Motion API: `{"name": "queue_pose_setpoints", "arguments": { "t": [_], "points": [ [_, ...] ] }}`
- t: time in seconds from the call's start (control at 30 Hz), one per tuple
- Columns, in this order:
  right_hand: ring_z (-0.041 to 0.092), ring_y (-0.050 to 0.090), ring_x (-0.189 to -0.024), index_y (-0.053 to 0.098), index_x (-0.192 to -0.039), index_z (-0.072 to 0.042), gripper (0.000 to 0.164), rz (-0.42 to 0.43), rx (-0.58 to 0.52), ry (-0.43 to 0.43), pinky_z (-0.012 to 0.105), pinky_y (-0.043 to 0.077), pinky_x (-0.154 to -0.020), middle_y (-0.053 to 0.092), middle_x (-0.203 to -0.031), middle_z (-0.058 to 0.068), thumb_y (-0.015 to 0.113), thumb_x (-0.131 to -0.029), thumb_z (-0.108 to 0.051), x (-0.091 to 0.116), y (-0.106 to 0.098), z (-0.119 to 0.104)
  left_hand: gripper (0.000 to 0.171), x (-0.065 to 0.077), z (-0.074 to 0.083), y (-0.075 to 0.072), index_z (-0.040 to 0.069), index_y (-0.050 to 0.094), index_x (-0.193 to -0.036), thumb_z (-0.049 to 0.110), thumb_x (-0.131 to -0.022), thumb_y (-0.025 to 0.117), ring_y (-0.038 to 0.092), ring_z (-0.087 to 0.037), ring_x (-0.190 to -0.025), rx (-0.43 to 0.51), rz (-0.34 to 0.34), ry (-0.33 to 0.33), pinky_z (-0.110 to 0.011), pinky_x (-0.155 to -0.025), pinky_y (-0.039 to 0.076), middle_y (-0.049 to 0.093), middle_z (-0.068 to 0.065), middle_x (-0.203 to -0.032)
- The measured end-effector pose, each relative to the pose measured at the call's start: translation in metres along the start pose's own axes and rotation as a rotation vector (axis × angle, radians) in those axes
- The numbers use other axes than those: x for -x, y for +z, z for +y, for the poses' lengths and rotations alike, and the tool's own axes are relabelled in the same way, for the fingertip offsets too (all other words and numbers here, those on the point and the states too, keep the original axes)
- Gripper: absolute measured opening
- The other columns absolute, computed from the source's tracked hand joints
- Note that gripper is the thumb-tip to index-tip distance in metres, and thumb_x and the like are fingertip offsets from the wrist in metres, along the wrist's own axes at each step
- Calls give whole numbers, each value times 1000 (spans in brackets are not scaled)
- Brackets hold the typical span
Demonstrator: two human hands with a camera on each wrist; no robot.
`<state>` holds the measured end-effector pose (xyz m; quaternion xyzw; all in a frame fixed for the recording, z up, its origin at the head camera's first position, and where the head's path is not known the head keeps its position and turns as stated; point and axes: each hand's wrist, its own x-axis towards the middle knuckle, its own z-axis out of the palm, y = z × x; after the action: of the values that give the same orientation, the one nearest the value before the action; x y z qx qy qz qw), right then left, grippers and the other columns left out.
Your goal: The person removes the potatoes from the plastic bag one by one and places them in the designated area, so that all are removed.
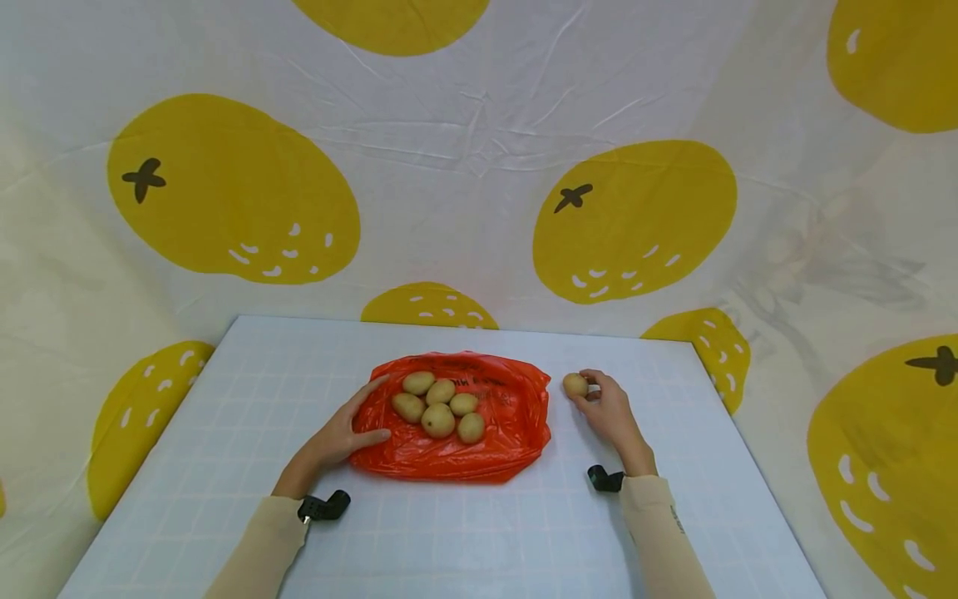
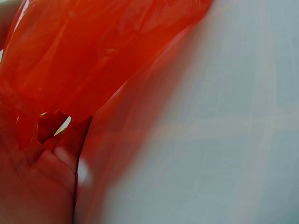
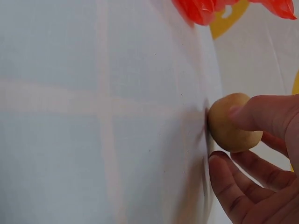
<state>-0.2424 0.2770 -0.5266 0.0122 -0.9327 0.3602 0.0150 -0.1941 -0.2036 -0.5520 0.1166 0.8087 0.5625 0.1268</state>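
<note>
A red plastic bag (image 1: 516, 416) lies spread on the table, with several potatoes (image 1: 438, 421) grouped on its left half. At the bag's left edge rests my left hand (image 1: 340, 431), its thumb and fingers spread apart and touching the plastic. Red film (image 2: 103, 51) covers part of that palm in the left wrist view. Right of the bag, my right hand (image 1: 609, 409) pinches a single potato (image 3: 231, 123) between thumb and fingers. This potato is at the table surface; whether it touches cannot be told.
A pale checked cloth covers the table (image 1: 449, 541). Behind and beside it hangs a white curtain (image 1: 449, 208) printed with large yellow fruit. Dark wrist cameras (image 1: 325, 506) sit on both wrists, close above the table.
</note>
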Motion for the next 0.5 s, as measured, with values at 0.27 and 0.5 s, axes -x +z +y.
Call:
{"name": "queue_pose_setpoints", "arguments": {
  "t": [0.27, 0.5],
  "points": [
    [35, 65, -106, 56, -138, -1, 48, -11, -8, 12, 50, 59, -94, 62, -130, 24, 73, -96, -18, 2, 1, 1, 90, 0, 1, 1, 31, 24, -163, 30, -90, 76, 16, -47, -155, 0, 4, -5, -74, -119, 22, 16, -16, -172],
    [37, 65, -109, 53, -142, 0, 53, -19, -7, 11, 51, 57, -97, 56, -137, 25, 73, -95, -16, 2, 1, -1, 89, 0, 0, 1, 31, 24, -163, 30, -90, 75, 17, -46, -155, 3, 5, 1, -73, -119, 22, 16, -15, -172]
  ]
}}
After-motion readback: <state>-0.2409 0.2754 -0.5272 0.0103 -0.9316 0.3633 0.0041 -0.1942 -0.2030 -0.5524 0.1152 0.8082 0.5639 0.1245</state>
